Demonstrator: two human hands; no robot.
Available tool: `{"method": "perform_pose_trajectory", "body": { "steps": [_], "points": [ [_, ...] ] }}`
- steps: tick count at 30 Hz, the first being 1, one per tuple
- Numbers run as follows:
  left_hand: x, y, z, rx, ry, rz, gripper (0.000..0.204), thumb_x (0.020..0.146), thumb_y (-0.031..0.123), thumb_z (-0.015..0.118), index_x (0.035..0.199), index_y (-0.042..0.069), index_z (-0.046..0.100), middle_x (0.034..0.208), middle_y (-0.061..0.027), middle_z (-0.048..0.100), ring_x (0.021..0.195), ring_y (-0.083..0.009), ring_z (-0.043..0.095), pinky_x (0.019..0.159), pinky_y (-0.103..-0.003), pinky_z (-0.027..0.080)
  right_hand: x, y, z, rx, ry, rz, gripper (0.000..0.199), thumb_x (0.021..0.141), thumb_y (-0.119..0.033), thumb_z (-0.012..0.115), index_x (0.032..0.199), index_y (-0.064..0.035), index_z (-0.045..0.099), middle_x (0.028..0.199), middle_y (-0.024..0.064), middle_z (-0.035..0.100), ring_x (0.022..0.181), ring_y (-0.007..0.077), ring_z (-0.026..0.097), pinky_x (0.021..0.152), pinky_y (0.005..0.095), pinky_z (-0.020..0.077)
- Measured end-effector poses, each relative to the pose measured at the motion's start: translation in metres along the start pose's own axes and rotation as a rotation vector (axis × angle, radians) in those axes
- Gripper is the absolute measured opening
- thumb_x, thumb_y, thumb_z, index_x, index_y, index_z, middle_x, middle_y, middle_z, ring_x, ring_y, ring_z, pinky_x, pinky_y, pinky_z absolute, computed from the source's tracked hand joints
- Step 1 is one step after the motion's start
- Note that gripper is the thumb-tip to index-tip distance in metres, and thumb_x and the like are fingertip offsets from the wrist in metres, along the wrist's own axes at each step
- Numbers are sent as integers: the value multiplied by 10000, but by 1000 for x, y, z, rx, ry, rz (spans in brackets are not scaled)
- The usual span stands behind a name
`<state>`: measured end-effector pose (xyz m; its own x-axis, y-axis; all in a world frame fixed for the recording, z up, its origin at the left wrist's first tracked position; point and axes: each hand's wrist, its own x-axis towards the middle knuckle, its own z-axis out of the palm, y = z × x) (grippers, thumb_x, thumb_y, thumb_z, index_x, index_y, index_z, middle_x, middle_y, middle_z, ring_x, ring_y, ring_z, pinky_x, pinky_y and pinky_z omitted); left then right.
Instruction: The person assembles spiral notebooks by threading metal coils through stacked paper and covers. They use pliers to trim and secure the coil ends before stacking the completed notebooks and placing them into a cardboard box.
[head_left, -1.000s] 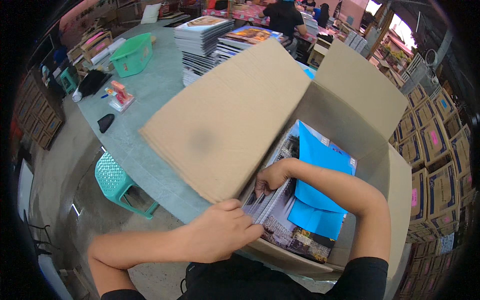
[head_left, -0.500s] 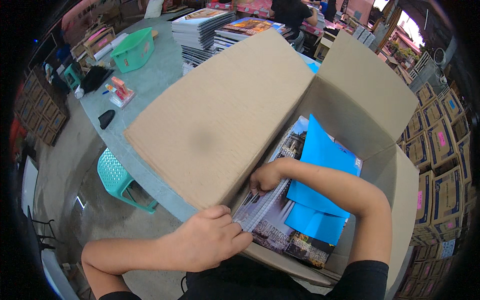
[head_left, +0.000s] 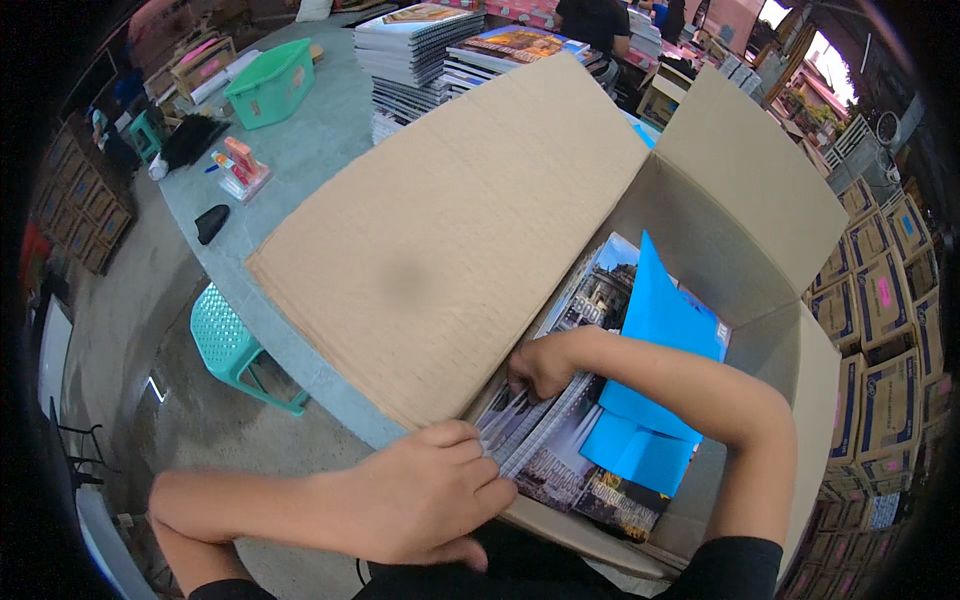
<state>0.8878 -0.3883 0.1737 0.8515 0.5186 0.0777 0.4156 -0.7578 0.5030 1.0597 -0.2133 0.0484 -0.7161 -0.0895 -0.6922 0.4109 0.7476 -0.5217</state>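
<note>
An open cardboard box (head_left: 470, 220) stands in front of me with photo-covered spiral-bound notebooks (head_left: 545, 470) inside. My right hand (head_left: 545, 365) reaches in, fingers curled down around the notebooks' edge along the left wall; its fingertips are hidden. My left hand (head_left: 430, 490) bends over the near left corner of the box, closed at the lower end of the same notebooks, with its thumb apart outside the box. Bright blue sheets (head_left: 665, 350), folded and tilted, lie on the notebooks under my right forearm.
The box rests by a grey-green table (head_left: 330, 140) carrying notebook stacks (head_left: 415, 60), a green basket (head_left: 270, 85), a small stationery holder (head_left: 243, 172) and a black object (head_left: 212, 223). A green stool (head_left: 235, 340) stands left. Closed cartons (head_left: 880, 300) are piled right. Another person (head_left: 590, 25) is beyond.
The notebooks at the left wall have shifted and fanned apart slightly under my right hand. The blue sheets have moved a little. My left thumb now sticks out, and the view has shifted slightly.
</note>
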Motion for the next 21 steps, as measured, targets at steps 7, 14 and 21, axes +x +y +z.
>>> {"method": "perform_pose_trajectory", "body": {
  "steps": [7,14,21],
  "points": [
    [95,-13,9,-439,-542,-771,792,820,561,569,1187,-135,470,1118,-305,560,1051,-351,569,897,-398,446,-20,-8,-6,-25,22,6,315,725,-161,641,1010,-27,641,899,195,657,859,333,623,731,428,466],
    [124,-26,53,-465,-458,-938,665,750,449,695,1090,-111,578,1134,-243,582,1054,-318,572,872,-379,457,-42,-28,-1,-34,156,62,303,729,-174,614,993,-30,649,917,190,663,856,329,622,727,425,469],
    [116,-33,84,-663,-262,-994,735,719,371,728,1208,-115,472,1199,-247,535,1089,-292,551,871,-359,454,-40,-20,-2,-57,95,56,307,712,-135,637,1003,-37,637,914,191,659,879,345,615,731,422,468]
  ]
}}
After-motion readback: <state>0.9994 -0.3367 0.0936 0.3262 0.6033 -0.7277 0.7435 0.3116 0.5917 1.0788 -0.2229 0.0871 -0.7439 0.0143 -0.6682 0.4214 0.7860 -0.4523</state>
